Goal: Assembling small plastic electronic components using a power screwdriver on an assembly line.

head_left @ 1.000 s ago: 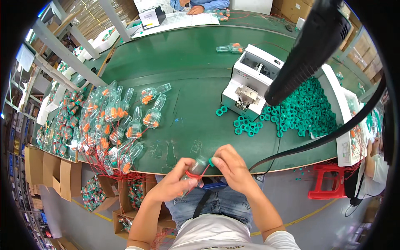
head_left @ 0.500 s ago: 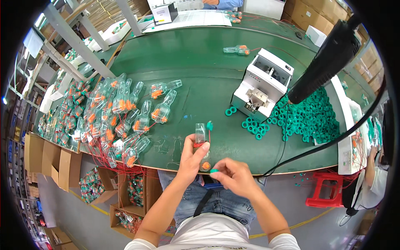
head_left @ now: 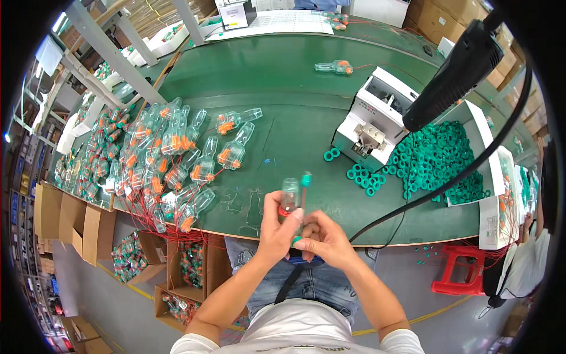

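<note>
- Left hand [head_left: 276,231]: closed around the lower part of a clear housing [head_left: 290,187], over the bench [head_left: 283,141] beside its near edge.
- Clear housing: probably light, stiff and rather slippery; best held at mid-body, over the red wire [head_left: 285,211], which looks pliable.
- Right hand [head_left: 325,241]: pinching a small green piece [head_left: 296,239], presumably light; now meets the left hand, whereas earlier the two stood apart, an orange end showing between.

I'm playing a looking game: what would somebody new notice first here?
Probably the heap of green rings on the right of the table, beside a white machine. Clear bottles with orange bits crowd the left. At the lower middle, the left hand holds a clear container.
</note>
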Demonstrator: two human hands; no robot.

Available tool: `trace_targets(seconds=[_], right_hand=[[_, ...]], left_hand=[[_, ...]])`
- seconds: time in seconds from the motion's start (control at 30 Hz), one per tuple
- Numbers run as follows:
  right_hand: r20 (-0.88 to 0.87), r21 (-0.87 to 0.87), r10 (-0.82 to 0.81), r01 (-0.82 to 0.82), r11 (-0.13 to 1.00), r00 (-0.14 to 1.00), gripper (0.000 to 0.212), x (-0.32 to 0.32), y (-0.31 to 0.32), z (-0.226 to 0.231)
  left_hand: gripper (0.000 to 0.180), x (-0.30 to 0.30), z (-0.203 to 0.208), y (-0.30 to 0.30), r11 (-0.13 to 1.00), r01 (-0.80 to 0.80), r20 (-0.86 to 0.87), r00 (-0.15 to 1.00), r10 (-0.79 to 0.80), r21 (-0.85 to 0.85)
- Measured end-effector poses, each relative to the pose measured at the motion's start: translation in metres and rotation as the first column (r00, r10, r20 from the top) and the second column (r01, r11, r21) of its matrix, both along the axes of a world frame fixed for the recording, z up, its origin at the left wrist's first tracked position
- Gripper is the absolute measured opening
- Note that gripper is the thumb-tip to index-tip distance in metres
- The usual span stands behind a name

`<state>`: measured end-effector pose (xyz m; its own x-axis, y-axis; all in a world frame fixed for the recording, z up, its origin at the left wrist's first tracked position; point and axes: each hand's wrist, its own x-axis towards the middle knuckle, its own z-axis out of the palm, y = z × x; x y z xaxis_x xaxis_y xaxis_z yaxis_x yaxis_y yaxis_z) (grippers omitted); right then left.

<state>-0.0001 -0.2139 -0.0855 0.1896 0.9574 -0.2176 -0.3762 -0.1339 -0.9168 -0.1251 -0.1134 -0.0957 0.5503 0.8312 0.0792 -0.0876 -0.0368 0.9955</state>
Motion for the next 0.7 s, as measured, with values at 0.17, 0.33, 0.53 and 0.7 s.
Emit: trace_targets(seconds=[0.17, 0.33, 0.53, 0.7], right_hand=[[0.883, 0.205, -0.257, 0.172, 0.964, 0.392, 0.032, 0.043, 0.059, 0.011], [0.995, 0.099, -0.083, 0.362, 0.927, -0.06, 0.024, 0.057, 0.083, -0.014], [0.765, -0.002, -0.011, 0.019, 1.0, 0.644, 0.019, 0.025, 0.031, 0.0], [-0.081, 0.051, 0.072, -0.068, 0.996, 0.994, 0.02, -0.001, 0.002, 0.006]], left_hand=[[0.036, -0.003, -0.003, 0.011, 0.85, 0.021, 0.289, 0.945, 0.156, -0.526], [0.039, -0.007, 0.008, 0.019, 0.641, 0.201, 0.442, 0.864, 0.24, -0.741], [0.031, -0.024, 0.002, 0.031, 0.739, 0.149, 0.307, 0.948, 0.082, -0.657], [0.029, -0.022, 0.006, 0.024, 0.713, 0.424, 0.556, 0.829, -0.059, -0.558]])
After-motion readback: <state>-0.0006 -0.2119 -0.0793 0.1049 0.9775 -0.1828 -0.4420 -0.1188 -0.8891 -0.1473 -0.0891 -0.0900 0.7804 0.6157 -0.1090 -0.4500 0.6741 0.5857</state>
